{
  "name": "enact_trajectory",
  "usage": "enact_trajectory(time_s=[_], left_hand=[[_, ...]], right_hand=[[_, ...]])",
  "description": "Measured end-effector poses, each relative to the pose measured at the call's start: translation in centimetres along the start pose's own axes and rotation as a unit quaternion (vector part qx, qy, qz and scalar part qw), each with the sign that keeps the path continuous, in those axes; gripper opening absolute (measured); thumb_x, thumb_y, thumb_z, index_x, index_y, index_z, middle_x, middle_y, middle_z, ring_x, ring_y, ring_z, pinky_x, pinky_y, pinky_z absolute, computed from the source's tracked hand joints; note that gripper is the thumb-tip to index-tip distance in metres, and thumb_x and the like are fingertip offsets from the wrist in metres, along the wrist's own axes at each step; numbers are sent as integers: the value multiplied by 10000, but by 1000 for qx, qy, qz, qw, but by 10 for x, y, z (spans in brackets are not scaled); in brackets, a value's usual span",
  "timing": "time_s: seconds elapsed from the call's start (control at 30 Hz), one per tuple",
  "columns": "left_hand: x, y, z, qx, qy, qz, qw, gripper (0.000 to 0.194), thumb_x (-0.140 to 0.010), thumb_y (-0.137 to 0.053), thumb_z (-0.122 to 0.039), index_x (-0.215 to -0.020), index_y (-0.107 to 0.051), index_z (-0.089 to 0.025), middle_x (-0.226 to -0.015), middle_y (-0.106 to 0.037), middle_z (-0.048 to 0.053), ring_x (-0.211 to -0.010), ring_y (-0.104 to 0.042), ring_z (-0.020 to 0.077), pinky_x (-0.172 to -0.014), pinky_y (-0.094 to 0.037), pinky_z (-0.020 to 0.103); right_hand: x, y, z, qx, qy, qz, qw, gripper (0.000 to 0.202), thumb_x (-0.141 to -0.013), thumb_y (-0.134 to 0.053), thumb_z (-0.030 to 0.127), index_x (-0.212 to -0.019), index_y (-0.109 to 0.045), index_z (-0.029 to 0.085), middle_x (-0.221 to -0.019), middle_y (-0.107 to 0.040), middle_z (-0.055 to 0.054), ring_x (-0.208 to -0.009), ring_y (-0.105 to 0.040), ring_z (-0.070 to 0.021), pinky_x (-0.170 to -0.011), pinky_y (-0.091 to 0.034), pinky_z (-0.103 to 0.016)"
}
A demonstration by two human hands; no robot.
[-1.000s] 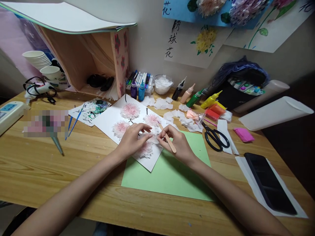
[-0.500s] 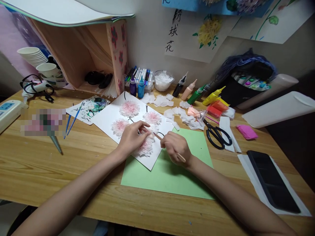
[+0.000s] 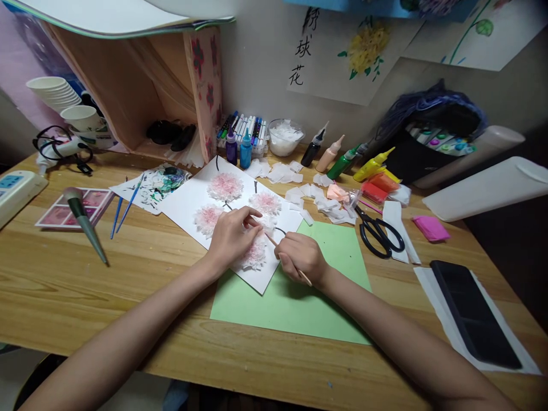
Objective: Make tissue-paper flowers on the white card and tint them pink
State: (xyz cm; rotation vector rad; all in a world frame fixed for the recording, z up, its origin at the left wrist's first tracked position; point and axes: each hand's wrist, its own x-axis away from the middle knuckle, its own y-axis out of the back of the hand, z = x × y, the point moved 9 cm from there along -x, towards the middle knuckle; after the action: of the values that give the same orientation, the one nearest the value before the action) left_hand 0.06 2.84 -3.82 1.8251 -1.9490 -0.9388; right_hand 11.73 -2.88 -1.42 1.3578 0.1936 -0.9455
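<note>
My right hand (image 3: 302, 258) is closed around a thin wooden stick (image 3: 305, 278), whose far end points at the flowers by my left fingertips. My left hand (image 3: 234, 237) rests over a white sheet (image 3: 184, 200), thumb and forefinger brought together at a white paper petal; what they pinch is too small to make out. On the sheet are several ruffled pink-and-white paper flowers (image 3: 225, 186) with short dark stem lines. The lowest flower (image 3: 256, 255) is partly covered by my left hand. A green sheet (image 3: 338, 302) lies partly under the white one.
White paper scraps (image 3: 278, 173) lie behind the sheets, near paint bottles (image 3: 311, 149) and a bowl of scraps (image 3: 285, 137). Black-handled scissors (image 3: 381, 234) and a black case (image 3: 473, 314) are at right. A makeup brush (image 3: 85, 225) rests on a pink palette (image 3: 55, 216) at left.
My right hand has shifted slightly left, and the stick's near end has swung left with it. My left hand stays at the flowers, fingers nearly unchanged.
</note>
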Motion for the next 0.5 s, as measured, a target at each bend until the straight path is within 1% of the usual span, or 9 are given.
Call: enact_trajectory(time_s=[0.1,0.17,0.23,0.33,0.43,0.5], left_hand=[[0,1,-2,-17,-6,2,1000,180,-778,-647,-191,-954,-615,-214,-807,-701,-7,-817,-639,179,-759,-458,313],[0,4,-3,-43,-13,-7,999,167,-800,-637,-226,-964,-612,-211,-829,-701,0,-819,-627,182,-770,-442,321],[-1,11,-2,-88,-7,-29,996,131,-855,-574,-264,-967,-609,-204,-854,-700,13,-815,-616,189,-783,-419,340],[-2,20,2,-166,10,-52,985,187,-928,-438,-264,-990,-600,-195,-892,-704,36,-847,-610,211,-806,-374,373],[-4,19,4,-219,2,-34,975,226,-939,-388,-231,-1030,-591,-188,-898,-710,48,-883,-609,228,-821,-342,385],[-5,15,3,-249,-10,-18,968,247,-941,-367,-223,-1017,-598,-179,-872,-708,62,-859,-609,231,-814,-333,384]], right_hand=[[1,-5,-9,-27,-29,13,999,357,-936,-283,212,-667,-517,210,-559,-541,-35,-525,-428,-173,-537,-352,-325],[2,-8,-14,-39,-46,15,998,368,-943,-273,221,-675,-526,207,-571,-551,-39,-536,-440,-171,-552,-369,-325],[2,-8,-16,-46,-52,9,998,366,-945,-275,222,-682,-528,203,-576,-554,-40,-543,-442,-170,-558,-379,-324],[2,-8,-17,-52,-54,1,997,354,-945,-283,216,-682,-520,200,-577,-554,-43,-548,-442,-173,-555,-386,-323],[2,-9,-20,-59,-69,3,996,360,-951,-273,217,-676,-507,205,-584,-558,-46,-561,-462,-176,-563,-393,-322],[1,-9,-22,-67,-81,1,994,376,-958,-258,228,-661,-488,211,-577,-547,-42,-556,-467,-173,-562,-392,-321]])
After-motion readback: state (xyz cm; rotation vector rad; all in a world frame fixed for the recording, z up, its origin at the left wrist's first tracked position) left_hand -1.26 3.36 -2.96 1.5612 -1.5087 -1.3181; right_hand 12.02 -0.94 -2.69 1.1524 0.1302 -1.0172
